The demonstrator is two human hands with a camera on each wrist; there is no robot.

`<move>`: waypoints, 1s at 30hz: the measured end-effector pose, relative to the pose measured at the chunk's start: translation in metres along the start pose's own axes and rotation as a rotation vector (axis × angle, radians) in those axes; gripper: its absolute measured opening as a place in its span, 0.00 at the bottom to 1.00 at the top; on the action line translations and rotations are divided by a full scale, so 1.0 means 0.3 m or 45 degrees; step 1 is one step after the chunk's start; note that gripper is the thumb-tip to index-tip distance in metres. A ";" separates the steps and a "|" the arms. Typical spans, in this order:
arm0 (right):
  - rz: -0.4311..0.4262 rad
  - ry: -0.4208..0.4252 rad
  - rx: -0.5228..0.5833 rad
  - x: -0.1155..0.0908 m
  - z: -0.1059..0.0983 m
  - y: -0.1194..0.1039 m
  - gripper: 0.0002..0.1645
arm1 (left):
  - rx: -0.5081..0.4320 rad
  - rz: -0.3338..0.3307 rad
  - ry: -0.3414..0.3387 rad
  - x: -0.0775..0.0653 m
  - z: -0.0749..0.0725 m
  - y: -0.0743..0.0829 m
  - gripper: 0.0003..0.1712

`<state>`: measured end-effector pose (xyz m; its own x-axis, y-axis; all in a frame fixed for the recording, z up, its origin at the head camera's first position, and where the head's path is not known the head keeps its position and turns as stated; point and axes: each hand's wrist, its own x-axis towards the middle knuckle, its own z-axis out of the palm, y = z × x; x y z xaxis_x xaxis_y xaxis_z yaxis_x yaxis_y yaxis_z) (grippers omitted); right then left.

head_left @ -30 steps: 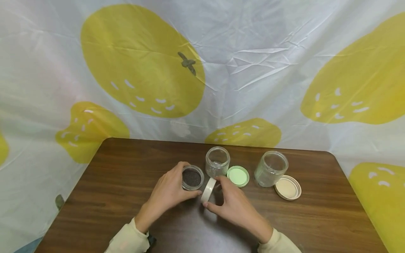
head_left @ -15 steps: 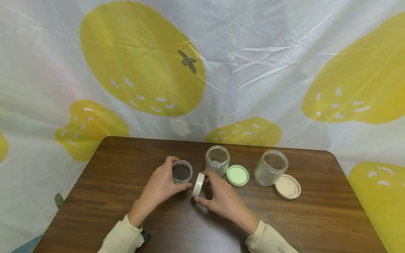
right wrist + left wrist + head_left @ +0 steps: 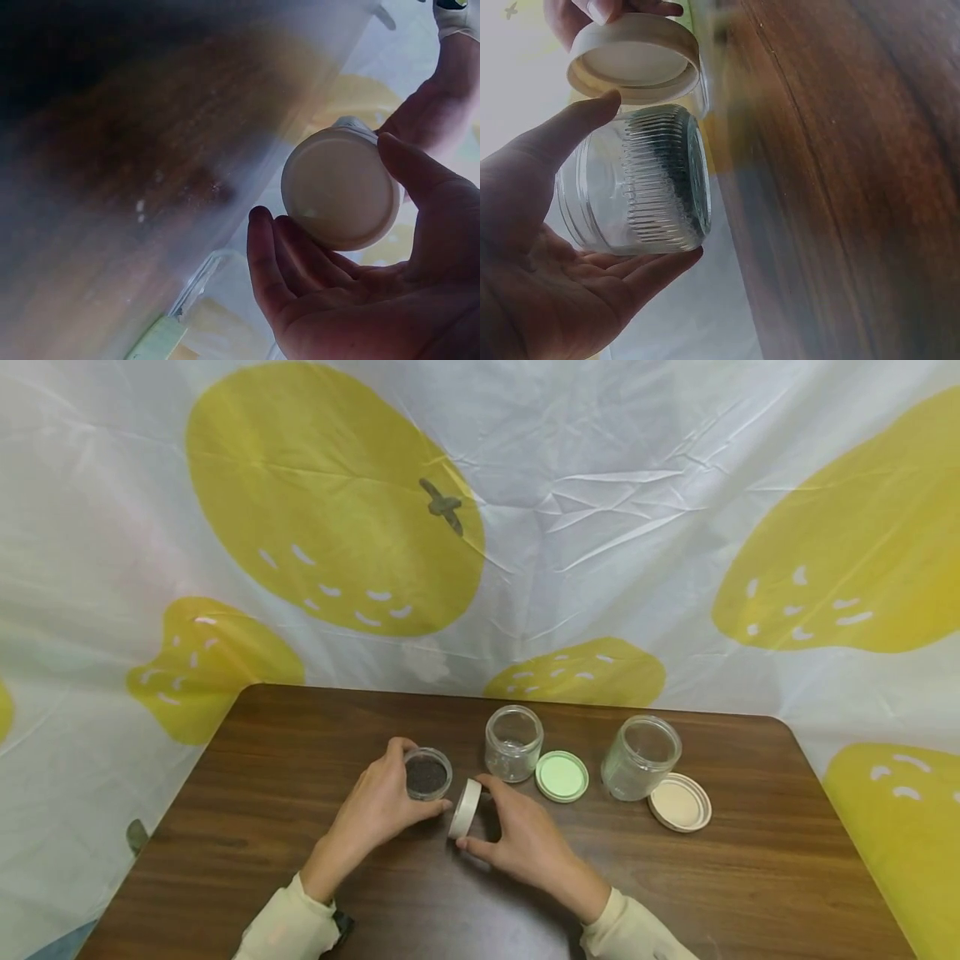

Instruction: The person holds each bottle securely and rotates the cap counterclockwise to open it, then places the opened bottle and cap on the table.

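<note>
My left hand [image 3: 371,806] holds a small glass jar [image 3: 427,775] with dark grains inside, its mouth uncovered. In the left wrist view, thumb and fingers wrap the ribbed jar [image 3: 649,184], and its base appears raised off the table. Just right of the jar, my right hand [image 3: 525,835] pinches a cream-white lid [image 3: 465,810] by its rim, tilted on edge. The right wrist view shows the flat top of that lid [image 3: 341,191], held between thumb and fingers. The lid's hollow inner side [image 3: 634,64] faces the left wrist camera. Lid and jar look close but apart.
Two uncovered glass jars stand farther back on the brown table [image 3: 315,735]: one in the middle [image 3: 513,747], another to the right [image 3: 641,760]. Beside them lie a pale green lid [image 3: 562,777] and a beige lid [image 3: 681,803]. A lemon-print cloth [image 3: 585,568] hangs behind.
Both hands have shifted left, carrying the dark-grain jar and the cream-white lid away from the middle jar. The other jars and lids have stayed put.
</note>
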<state>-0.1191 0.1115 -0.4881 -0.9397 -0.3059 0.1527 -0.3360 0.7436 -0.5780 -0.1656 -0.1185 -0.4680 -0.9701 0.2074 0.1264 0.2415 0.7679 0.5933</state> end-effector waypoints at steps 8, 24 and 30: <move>0.007 -0.010 0.008 -0.002 -0.005 0.006 0.51 | -0.005 -0.028 -0.010 0.000 0.010 -0.004 0.55; -0.037 -0.081 -0.093 -0.004 -0.015 0.015 0.50 | -0.019 -0.054 -0.031 0.006 0.015 -0.026 0.52; -0.045 -0.089 -0.106 -0.008 -0.012 0.014 0.50 | -0.016 -0.054 -0.051 0.010 0.016 -0.032 0.52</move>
<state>-0.1184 0.1176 -0.4881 -0.9216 -0.3713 0.1135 -0.3754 0.7778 -0.5041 -0.1707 -0.1224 -0.4771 -0.9775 0.1995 0.0690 0.1998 0.7686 0.6077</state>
